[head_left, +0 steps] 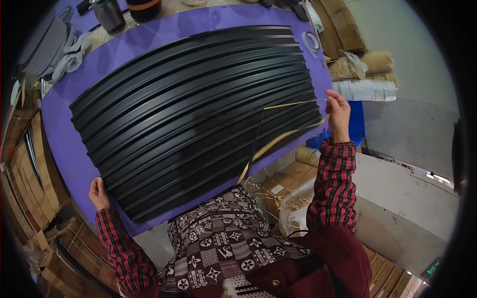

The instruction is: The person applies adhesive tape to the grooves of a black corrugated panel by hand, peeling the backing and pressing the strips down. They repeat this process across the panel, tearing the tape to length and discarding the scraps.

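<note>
A large black ribbed panel (198, 119) lies across the purple-topped table, its long grooves running side to side. At the panel's near left corner, my left hand (100, 193) is closed on the edge, its fingertips partly hidden. My right hand (339, 111) is raised by the panel's right end, fingers pinched together on a thin tan strip (278, 140). The strip hangs in a long loop, dropping over the near edge towards the patterned apron. A narrower piece of it, light on one stretch and dark on another, crosses above the panel.
The purple table (64, 139) shows around the panel. A roll of tape (310, 40) lies at its far right, and a dark jar (108, 16) stands at the back left. Wrapped rolls (365, 90) lie to the right. Curled strips fill a plastic bag (298, 216) below; cardboard boxes (37, 174) stand left.
</note>
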Tool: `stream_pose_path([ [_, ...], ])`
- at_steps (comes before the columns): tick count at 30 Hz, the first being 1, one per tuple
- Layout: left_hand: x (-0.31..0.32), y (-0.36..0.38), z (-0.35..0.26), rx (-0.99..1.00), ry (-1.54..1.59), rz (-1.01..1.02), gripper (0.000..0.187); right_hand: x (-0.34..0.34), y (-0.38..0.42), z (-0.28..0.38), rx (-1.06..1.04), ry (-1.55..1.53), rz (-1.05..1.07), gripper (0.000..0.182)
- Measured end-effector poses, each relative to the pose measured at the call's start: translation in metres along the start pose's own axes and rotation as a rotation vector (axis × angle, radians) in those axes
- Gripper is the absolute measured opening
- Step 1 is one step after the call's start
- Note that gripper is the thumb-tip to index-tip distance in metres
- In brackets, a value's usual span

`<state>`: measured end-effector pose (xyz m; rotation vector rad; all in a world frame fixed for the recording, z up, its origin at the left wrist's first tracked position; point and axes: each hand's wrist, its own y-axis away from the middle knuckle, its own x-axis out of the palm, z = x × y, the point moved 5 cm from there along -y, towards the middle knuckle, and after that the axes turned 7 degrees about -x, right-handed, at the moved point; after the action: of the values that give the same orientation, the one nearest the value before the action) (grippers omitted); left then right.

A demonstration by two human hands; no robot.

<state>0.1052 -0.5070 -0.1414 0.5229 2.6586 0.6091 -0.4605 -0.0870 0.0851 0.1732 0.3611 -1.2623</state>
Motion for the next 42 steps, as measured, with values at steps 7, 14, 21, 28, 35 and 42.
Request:
stream_pose_path([
  [7, 0.017, 0.025, -0.055, 0.389, -1.106, -0.487, 0.017, -0.231, -0.063, 0.017, -0.16, -0.053, -0.404, 0.017],
  [14, 0.446, 0.211, -0.151, 0.397, -0.342, 0.676, 0.042, -0.37, -0.128, -0.028, -0.189, -0.096, -0.437, 0.017],
  [21, 0.65, 0.316, -0.2, 0.482, -0.131, 0.863, 0.061, -0.523, -0.184, -0.098, -0.042, 1.013, -0.314, 0.017],
  [28, 0.709, 0.319, -0.194, 0.477, -0.445, 0.744, 0.024, -0.109, -0.106, 0.001, -0.894, 0.69, 0.754, 0.037],
  [35, 0.675, 0.304, -0.176, 0.333, -0.454, 0.86, 0.03, -0.052, -0.086, -0.079, -0.109, 0.312, 1.092, 0.015],
  [42, 0.398, 0.16, -0.166, 0.403, -0.455, -0.284, 0.012, -0.052, -0.117, -0.156, 0.213, -0.116, 0.773, 0.008],
])
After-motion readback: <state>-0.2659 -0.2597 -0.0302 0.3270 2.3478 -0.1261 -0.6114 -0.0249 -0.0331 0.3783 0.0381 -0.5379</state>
